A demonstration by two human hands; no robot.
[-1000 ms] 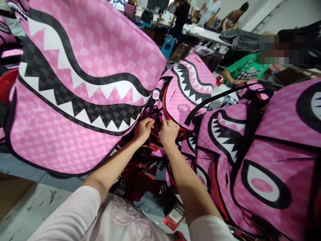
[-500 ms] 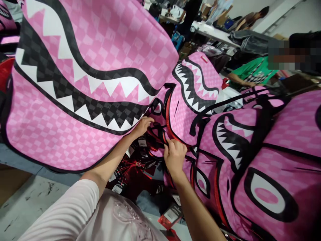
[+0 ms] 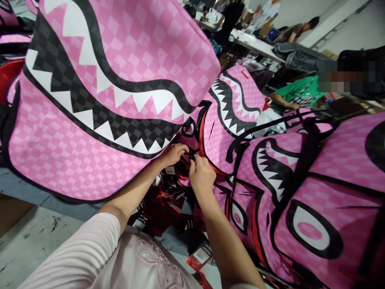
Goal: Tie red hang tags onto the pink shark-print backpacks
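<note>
Pink checkered backpacks printed with a black-and-white shark mouth fill the view. A large backpack (image 3: 99, 92) lies at the left, a smaller one (image 3: 231, 108) stands in the middle, and more (image 3: 315, 188) are stacked at the right. My left hand (image 3: 173, 154) and my right hand (image 3: 202, 173) meet in the gap between them. Both have fingers curled in a pinch on thin black straps or zipper pulls (image 3: 189, 153) at the red-trimmed edge of the middle backpack. What the fingertips grip is too small to make out.
Hang tags and red packaging (image 3: 198, 257) lie below my arms on a pale surface (image 3: 33, 241). A person in a green shirt (image 3: 297, 92) sits at the right behind the backpacks. Other people stand at a white table (image 3: 255, 42) far back.
My right hand has moved up and left to meet the left hand again at the black straps. The view has shifted slightly.
</note>
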